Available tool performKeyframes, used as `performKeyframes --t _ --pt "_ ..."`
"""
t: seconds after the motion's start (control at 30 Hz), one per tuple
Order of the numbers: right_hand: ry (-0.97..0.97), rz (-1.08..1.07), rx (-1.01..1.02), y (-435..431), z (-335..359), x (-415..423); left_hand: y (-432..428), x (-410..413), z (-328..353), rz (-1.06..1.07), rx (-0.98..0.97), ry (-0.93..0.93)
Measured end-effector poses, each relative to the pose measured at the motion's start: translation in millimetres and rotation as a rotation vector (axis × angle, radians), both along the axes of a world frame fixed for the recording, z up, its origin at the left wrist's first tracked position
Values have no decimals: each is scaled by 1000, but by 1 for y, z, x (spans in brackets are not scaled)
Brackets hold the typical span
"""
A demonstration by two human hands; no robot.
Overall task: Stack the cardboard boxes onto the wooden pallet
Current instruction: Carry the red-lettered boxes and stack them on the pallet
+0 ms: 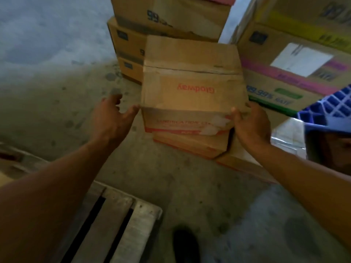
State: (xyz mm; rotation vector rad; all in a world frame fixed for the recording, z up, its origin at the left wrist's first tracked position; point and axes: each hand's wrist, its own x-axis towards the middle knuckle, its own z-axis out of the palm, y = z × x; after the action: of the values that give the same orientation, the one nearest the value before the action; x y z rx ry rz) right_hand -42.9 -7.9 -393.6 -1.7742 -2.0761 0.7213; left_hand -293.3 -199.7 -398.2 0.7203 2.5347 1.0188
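A brown cardboard box with red print (193, 86) sits on top of another flattened-looking box (190, 143) on the concrete floor. My right hand (250, 126) grips its near right corner, thumb on top. My left hand (112, 116) is beside the box's near left corner with fingers spread, fingertips just touching the edge. The wooden pallet (121, 221) lies at the bottom left, its grey slats bare.
Stacks of cardboard boxes rise behind (167, 19) and to the right (296, 59). A blue plastic pallet (330, 109) leans at the right over wrapped goods. My dark shoe (185, 243) stands on the floor beside the wooden pallet.
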Motion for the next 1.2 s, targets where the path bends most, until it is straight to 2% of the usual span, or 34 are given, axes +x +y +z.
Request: performKeyframes --t 0.13,0.3,0.5,0.6,0.73,0.9,1.2 --pt "25 -86 -107 32 -26 29 32 6 -24 71 -8 -50" --pt "210 -118 -241 70 -57 28 65 -4 -56 161 76 -210" --pt "591 -177 -483 86 -79 -1 85 -10 -75 227 262 -691" --pt "764 -258 -581 87 -82 -9 92 -11 -73 241 301 -805" --pt "861 -239 -674 85 -77 -9 90 -7 -71 223 314 -776" --pt "848 -131 -712 71 -65 15 58 18 -63 106 369 -722" --pt "833 -42 -661 -34 -23 89 -78 114 -35 278 496 -670"
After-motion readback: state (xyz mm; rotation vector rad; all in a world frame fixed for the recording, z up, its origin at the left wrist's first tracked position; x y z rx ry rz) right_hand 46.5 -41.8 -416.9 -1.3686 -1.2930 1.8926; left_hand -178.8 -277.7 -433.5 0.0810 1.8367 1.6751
